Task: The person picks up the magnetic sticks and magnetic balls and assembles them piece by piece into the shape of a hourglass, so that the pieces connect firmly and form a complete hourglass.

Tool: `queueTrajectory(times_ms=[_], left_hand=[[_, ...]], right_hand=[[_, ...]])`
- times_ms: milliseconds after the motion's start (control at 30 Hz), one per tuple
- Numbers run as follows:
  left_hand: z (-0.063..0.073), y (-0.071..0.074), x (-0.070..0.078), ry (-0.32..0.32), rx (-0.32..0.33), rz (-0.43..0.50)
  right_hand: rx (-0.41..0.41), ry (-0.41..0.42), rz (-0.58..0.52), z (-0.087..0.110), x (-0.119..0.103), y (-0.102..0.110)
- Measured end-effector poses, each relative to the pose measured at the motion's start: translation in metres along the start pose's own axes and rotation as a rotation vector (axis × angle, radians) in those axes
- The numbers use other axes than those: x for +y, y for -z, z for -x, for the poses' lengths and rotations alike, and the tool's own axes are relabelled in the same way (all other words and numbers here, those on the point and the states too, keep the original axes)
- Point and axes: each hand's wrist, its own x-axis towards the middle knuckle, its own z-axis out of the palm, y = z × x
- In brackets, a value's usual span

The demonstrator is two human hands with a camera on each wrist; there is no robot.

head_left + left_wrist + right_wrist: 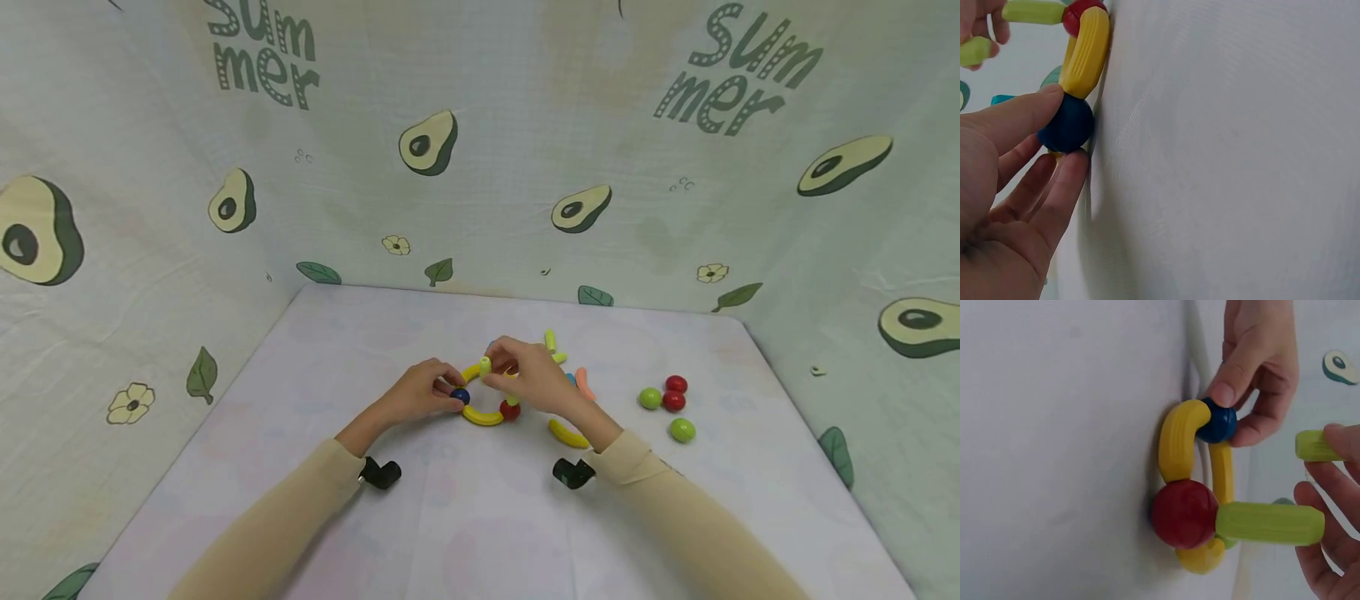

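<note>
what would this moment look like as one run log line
left hand: pinches blue ball | right hand: holds green rod | ring: yellow curves, red ball | spare balls: right

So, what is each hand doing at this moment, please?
Left hand: pinches the blue ball between thumb and fingers.
Right hand: holds a green stick in its fingertips.

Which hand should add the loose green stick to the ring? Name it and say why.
Right, probably. The right hand already pinches the green stick just above the ring, while the left hand pinches the blue ball, steadying the ring.
</note>
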Motion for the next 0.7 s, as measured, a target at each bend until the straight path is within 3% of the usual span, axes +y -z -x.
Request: queueTrajectory(times_ms=[233,700], left_hand=[[0.003,0.002,-0.005,-0.048,0.003,0.016],[0.006,0.003,-0.007,-0.037,0.052,0.019]], right_hand=[[-0.061,-0.128,0.079,-0.012,-0.003,-0.026],[-0.054,-0.154,0.104,-0.022,-0.005,-0.039]])
